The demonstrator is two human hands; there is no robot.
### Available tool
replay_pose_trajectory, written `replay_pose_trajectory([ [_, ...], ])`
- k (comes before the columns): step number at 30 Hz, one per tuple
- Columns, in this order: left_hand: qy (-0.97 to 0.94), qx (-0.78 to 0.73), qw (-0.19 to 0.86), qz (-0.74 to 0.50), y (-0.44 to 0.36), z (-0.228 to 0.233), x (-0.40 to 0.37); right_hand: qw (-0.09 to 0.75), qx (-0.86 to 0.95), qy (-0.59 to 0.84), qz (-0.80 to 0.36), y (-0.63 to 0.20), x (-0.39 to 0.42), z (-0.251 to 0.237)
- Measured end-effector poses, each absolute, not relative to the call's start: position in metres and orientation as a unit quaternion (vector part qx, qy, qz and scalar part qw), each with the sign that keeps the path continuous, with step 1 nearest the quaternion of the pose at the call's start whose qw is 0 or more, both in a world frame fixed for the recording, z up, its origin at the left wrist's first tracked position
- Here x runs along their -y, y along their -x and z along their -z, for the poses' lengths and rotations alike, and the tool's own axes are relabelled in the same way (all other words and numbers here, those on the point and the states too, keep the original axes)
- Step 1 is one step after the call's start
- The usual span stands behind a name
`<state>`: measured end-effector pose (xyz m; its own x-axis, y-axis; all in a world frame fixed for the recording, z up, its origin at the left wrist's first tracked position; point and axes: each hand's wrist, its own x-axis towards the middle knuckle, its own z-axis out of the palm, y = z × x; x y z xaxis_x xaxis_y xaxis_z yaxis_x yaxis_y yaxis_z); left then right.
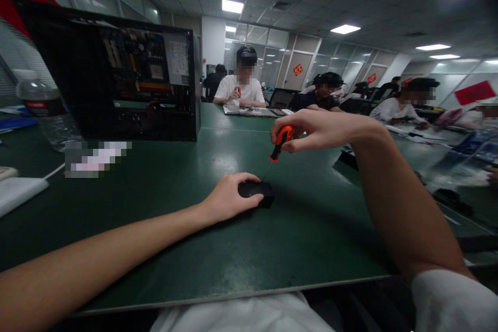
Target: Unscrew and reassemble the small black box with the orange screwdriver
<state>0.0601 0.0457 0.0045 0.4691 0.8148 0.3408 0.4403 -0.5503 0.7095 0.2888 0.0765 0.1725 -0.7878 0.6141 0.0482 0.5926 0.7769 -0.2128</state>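
My left hand point(229, 198) rests on a small black computer mouse point(257, 191) lying on the green table point(163, 228), holding it in place. My right hand point(311, 130) grips a screwdriver point(279, 144) with an orange and black handle. Its thin shaft slants down to the left, and the tip touches the top of the mouse.
An open black computer case point(116, 70) stands at the back left, with a plastic water bottle point(44, 109) beside it. A white object point(19, 192) lies at the left edge. Several other people sit at tables farther back and to the right.
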Motion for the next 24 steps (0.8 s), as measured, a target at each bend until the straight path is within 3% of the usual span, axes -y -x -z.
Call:
replay_pose_trajectory([
  [13,-0.822,-0.385,0.245,-0.341,-0.056,-0.003,-0.043,0.133,0.952,0.266,-0.067,-0.265,-0.050,-0.173],
  [24,-0.822,-0.390,0.257,-0.326,-0.057,-0.004,-0.044,0.113,0.959,0.251,-0.070,-0.261,-0.054,-0.168],
])
